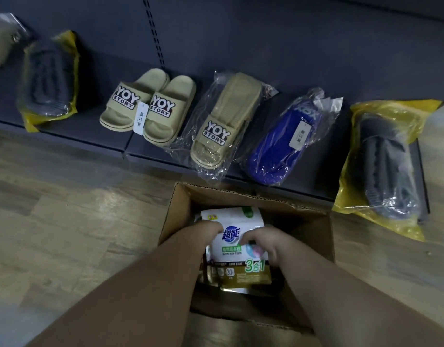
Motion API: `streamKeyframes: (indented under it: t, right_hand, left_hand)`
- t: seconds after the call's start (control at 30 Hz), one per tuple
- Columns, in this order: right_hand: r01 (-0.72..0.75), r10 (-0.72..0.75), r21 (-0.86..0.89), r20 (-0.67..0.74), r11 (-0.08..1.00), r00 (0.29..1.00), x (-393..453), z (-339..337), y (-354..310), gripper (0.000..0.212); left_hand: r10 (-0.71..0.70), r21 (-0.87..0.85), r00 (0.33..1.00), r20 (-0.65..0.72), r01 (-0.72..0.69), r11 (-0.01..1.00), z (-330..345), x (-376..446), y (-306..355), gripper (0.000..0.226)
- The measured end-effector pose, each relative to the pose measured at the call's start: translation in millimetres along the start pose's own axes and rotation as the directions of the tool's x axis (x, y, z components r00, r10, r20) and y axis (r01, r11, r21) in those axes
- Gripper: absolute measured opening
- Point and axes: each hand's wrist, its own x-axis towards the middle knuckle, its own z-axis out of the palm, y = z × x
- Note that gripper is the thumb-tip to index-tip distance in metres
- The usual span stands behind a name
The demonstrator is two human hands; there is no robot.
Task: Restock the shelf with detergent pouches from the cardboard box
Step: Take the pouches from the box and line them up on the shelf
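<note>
Clearly the pick-up step is in hand: both hands are down inside the open cardboard box (pixel 313 236), which stands on the wooden floor (pixel 65 221) at about six o'clock in the view, just in front of the shelf. The left hand (pixel 207 227) grasps the top detergent pouch (pixel 237 242) at its left edge, fingers curled over the printed face. The right hand (pixel 262 240) grips the same pouch from the right, fingertips pressing on the front near the middle. The pouch is white with a gold band at the bottom, and it lies on at least one more pouch whose edge shows beneath it; how many remain I cannot tell.

The dark shelf (pixel 150 151) runs from nine o'clock to three o'clock and already carries slippers: an unwrapped beige pair (pixel 150 106) at eleven o'clock, a bagged beige slipper (pixel 224 126) at twelve, a bagged blue slipper (pixel 286 144) at one.

Next, I judge, the pouch must be lifted clear of the box walls and carried forward to the shelf. No detergent shows there, and free gaps between the slippers look narrow, so finding room may be the awkward part.
</note>
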Motion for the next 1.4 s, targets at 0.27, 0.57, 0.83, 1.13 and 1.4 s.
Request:
streamKeyframes:
  t: [0.27, 0.57, 0.83, 1.13, 1.4]
  right_hand:
    - [0.216, -0.212, 0.143, -0.045, 0.966, 0.976, -60.1, -14.7, -9.0, 0.033]
    - [0.494, -0.502, 0.176, 0.004, 0.852, 0.865, -164.0, -50.1, -43.4, 0.037]
    - [0.836, -0.831, 0.196, -0.132, 0.513, 0.541, -269.1, -109.8, -133.0, 0.036]
    - [0.986, -0.939, 0.007, -0.303, 0.169, 0.163, -355.0, -201.3, -226.8, 0.039]
    - [0.987, -0.895, -0.068, -0.434, 0.147, 0.104, -360.5, -270.5, -256.0, 0.029]
  left_hand:
    - [0.216, -0.381, 0.976, 0.006, -0.197, 0.903, -14.2, -40.2, -1.8, 0.019]
    - [0.625, -0.5, 0.769, -0.132, -0.597, 0.628, -29.3, -136.8, 28.6, 0.021]
    - [0.894, -0.453, 0.394, -0.213, -0.851, 0.267, -62.6, -247.0, 152.6, 0.023]
    - [0.968, -0.39, 0.016, -0.249, -0.917, -0.085, -60.3, -344.4, 296.3, 0.027]
    - [0.967, -0.455, -0.015, -0.255, -0.88, -0.134, -15.5, -358.2, 366.1, 0.019]
